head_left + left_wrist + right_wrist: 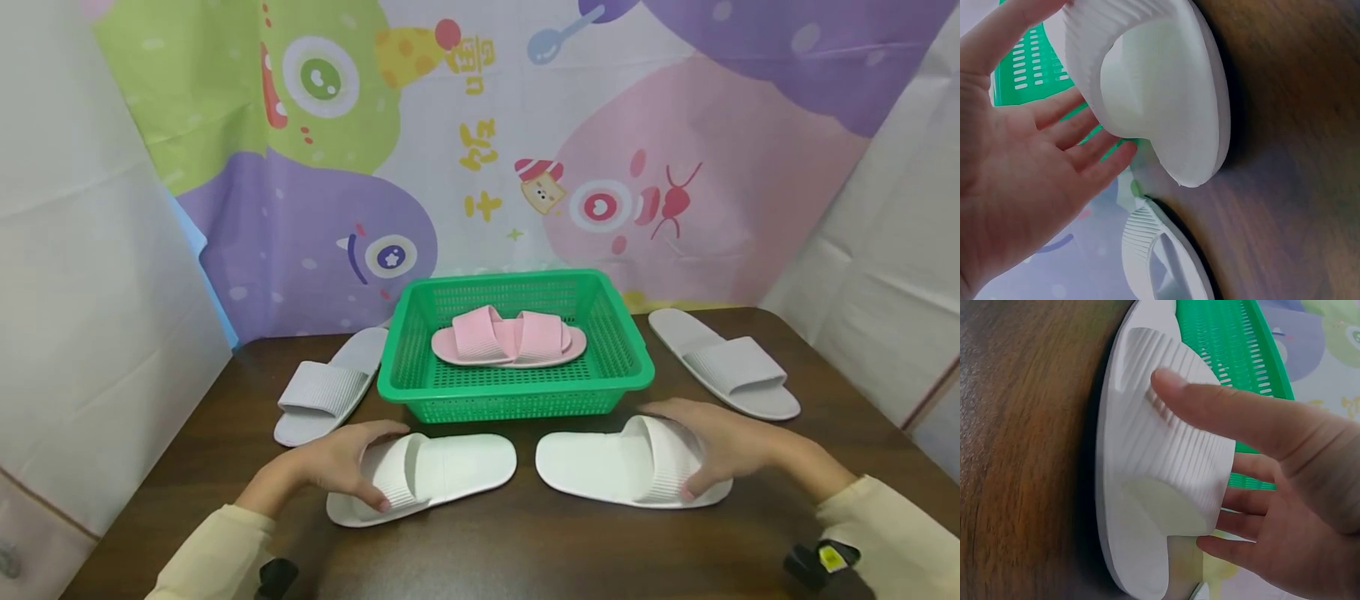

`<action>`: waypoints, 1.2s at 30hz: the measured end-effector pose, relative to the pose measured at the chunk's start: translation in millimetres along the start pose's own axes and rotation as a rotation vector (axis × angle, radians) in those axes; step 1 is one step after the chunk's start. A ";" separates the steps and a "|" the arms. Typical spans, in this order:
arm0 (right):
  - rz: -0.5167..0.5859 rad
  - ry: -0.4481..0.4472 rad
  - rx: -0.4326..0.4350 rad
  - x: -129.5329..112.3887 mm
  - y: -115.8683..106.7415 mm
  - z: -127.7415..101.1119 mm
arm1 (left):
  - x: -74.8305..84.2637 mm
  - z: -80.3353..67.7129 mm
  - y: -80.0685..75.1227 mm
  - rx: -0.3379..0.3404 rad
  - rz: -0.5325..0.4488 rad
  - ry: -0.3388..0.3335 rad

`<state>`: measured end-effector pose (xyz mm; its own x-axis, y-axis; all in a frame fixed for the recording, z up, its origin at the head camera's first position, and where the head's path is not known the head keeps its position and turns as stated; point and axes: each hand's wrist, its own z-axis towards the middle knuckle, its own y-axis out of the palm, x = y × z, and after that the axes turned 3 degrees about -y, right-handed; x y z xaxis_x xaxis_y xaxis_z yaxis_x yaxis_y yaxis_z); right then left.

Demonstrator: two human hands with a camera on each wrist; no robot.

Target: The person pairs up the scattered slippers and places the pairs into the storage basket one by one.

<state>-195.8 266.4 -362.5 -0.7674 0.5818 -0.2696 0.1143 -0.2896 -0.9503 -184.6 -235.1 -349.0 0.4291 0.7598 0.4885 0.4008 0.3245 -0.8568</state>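
Left hand [339, 460], right hand [723, 442]; both half-curled round white slippers [468, 463]

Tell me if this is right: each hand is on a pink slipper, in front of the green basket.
Wrong colour: the head view shows the left hand and right hand each on a white slipper, in front of the green basket.

Out of sight or cut short
In the head view, most fingers of the left hand [337, 458] and right hand [723, 446] are hidden; the sleeves [217, 558] and counter [555, 554] run off the bottom edge. The pink slippers [476, 337] overlap, part of one covered. In the left wrist view, the hand and a white slipper [1179, 87] partly hide the green basket [1030, 67], and a lower slipper [1137, 240] is cropped. The right wrist view's pale sliver [1199, 591] is too small to identify.
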 end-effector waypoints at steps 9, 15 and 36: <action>-0.033 -0.018 0.051 -1.3 5.5 -0.4 | 1.4 4.0 -2.7 -0.034 -0.005 -0.033; -0.024 -0.019 0.077 0.2 7.0 -3.1 | -0.7 3.7 -1.3 -0.043 -0.005 -0.031; -0.032 0.005 0.091 -0.3 11.7 -7.1 | -22.0 -10.4 12.3 0.087 -0.052 0.062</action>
<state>-189.8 268.3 -374.7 -0.7664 0.5958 -0.2400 0.0316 -0.3382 -0.9405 -180.7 -253.7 -368.5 0.4597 0.7051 0.5399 0.3532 0.4127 -0.8396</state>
